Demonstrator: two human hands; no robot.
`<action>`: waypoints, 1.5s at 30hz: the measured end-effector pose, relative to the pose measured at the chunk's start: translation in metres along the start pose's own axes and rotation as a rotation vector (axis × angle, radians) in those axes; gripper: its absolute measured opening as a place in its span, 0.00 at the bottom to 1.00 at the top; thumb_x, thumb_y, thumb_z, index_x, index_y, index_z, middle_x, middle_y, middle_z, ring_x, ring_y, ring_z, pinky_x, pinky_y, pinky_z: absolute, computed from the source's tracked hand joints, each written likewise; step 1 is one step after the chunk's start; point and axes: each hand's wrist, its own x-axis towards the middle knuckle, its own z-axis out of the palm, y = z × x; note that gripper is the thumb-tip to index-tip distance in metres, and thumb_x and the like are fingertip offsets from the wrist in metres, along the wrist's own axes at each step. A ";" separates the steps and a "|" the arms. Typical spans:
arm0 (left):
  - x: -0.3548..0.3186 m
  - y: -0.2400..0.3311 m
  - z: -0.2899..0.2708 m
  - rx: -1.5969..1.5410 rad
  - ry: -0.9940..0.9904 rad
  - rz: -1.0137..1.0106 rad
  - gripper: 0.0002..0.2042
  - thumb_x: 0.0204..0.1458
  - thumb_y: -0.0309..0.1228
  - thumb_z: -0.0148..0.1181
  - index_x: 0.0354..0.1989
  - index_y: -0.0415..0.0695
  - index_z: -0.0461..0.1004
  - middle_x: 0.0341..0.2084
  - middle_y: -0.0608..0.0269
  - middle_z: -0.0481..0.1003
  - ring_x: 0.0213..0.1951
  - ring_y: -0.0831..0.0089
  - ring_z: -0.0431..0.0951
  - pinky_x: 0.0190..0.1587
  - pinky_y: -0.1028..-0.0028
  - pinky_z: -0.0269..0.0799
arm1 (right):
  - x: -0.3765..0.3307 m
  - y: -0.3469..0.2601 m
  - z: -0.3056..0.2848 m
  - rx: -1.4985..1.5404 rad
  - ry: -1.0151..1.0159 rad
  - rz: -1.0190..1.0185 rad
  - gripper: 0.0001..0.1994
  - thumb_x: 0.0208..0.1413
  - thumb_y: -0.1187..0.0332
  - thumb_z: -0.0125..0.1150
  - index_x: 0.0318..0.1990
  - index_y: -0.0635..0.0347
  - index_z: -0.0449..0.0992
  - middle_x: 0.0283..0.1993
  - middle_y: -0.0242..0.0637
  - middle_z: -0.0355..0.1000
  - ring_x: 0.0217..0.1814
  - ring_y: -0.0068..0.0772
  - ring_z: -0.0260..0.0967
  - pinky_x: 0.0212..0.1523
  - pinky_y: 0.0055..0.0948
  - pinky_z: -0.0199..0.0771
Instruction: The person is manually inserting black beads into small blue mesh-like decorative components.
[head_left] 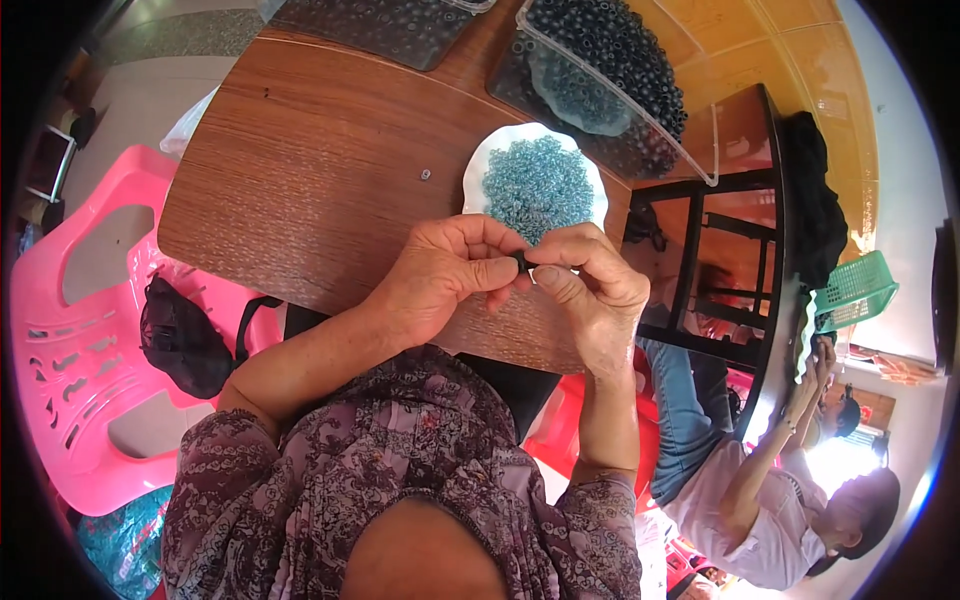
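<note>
Over the near edge of the table, a small round black part (520, 259) is pinched between the thumb and fingers of my left hand (436, 277). My right hand (600, 295) meets it from the right, thumb and forefinger pressed together against its side. A tiny pale bit shows by the right thumb tip; the fingers hide the rest of it. Just beyond my hands stands a white scalloped plate (474, 178), heaped with small clear bluish rings (538, 185). One loose small clear piece (426, 174) lies on the wood, left of the plate.
A clear plastic box (700, 168) of black rings (640, 75) stands behind the plate; another box of dark rings (375, 28) is at the far edge. The brown table (300, 150) has a pink chair (95, 235) to its left. At right, another person (770, 510) sits by a dark table.
</note>
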 end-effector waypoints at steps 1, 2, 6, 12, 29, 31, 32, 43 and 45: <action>0.000 -0.001 0.000 0.015 0.008 -0.001 0.08 0.52 0.21 0.56 0.40 0.33 0.71 0.26 0.56 0.76 0.24 0.79 0.72 0.27 0.81 0.69 | -0.001 0.000 0.000 -0.003 0.002 0.017 0.08 0.45 0.86 0.59 0.33 0.67 0.76 0.34 0.36 0.71 0.36 0.27 0.69 0.38 0.23 0.70; 0.000 -0.002 0.001 0.014 0.007 -0.001 0.08 0.52 0.21 0.56 0.40 0.33 0.71 0.26 0.56 0.76 0.24 0.79 0.72 0.27 0.81 0.69 | -0.002 -0.001 0.001 -0.004 0.002 0.018 0.08 0.45 0.86 0.59 0.33 0.67 0.76 0.34 0.36 0.71 0.36 0.27 0.69 0.38 0.23 0.70; 0.000 -0.002 0.004 0.036 0.036 0.026 0.08 0.51 0.21 0.57 0.39 0.33 0.71 0.26 0.56 0.76 0.23 0.79 0.72 0.26 0.81 0.69 | -0.005 -0.002 0.003 0.211 0.053 0.209 0.07 0.47 0.86 0.57 0.35 0.69 0.75 0.34 0.37 0.71 0.34 0.25 0.71 0.38 0.21 0.71; -0.001 -0.004 0.007 0.080 0.056 0.075 0.08 0.50 0.20 0.57 0.39 0.33 0.71 0.26 0.56 0.76 0.23 0.79 0.72 0.26 0.80 0.69 | -0.008 0.003 0.001 0.242 0.056 0.192 0.07 0.49 0.86 0.55 0.36 0.69 0.73 0.34 0.36 0.71 0.33 0.24 0.73 0.37 0.20 0.71; 0.006 -0.011 0.004 -0.045 0.094 -0.086 0.07 0.49 0.22 0.60 0.35 0.34 0.74 0.26 0.60 0.76 0.27 0.78 0.72 0.31 0.81 0.68 | -0.021 0.012 0.015 -0.072 0.255 0.023 0.09 0.46 0.85 0.58 0.36 0.68 0.76 0.39 0.40 0.70 0.38 0.27 0.69 0.38 0.23 0.70; 0.006 -0.013 0.003 -0.121 0.061 -0.095 0.06 0.49 0.22 0.59 0.35 0.35 0.74 0.27 0.60 0.75 0.29 0.78 0.73 0.33 0.81 0.68 | -0.023 0.015 0.017 -0.166 0.269 -0.080 0.11 0.43 0.85 0.60 0.37 0.68 0.76 0.40 0.41 0.70 0.39 0.30 0.68 0.38 0.23 0.70; 0.006 -0.013 0.005 -0.120 0.059 -0.096 0.06 0.49 0.22 0.59 0.35 0.35 0.74 0.27 0.60 0.75 0.29 0.78 0.73 0.33 0.81 0.68 | -0.024 0.014 0.019 -0.167 0.271 -0.080 0.11 0.43 0.85 0.60 0.37 0.68 0.76 0.40 0.41 0.70 0.39 0.30 0.68 0.38 0.23 0.70; 0.006 -0.019 0.003 -0.163 0.110 -0.120 0.07 0.49 0.23 0.59 0.36 0.37 0.74 0.31 0.62 0.75 0.36 0.77 0.74 0.40 0.81 0.66 | -0.024 0.017 0.027 -0.434 0.330 -0.281 0.22 0.32 0.86 0.64 0.42 0.66 0.72 0.39 0.43 0.69 0.32 0.35 0.65 0.34 0.30 0.67; 0.005 -0.017 0.006 -0.181 0.111 -0.122 0.07 0.49 0.23 0.59 0.36 0.37 0.74 0.31 0.62 0.75 0.36 0.77 0.74 0.40 0.81 0.66 | -0.023 0.017 0.030 -0.487 0.348 -0.297 0.21 0.32 0.86 0.64 0.41 0.66 0.72 0.38 0.42 0.70 0.32 0.35 0.65 0.34 0.30 0.67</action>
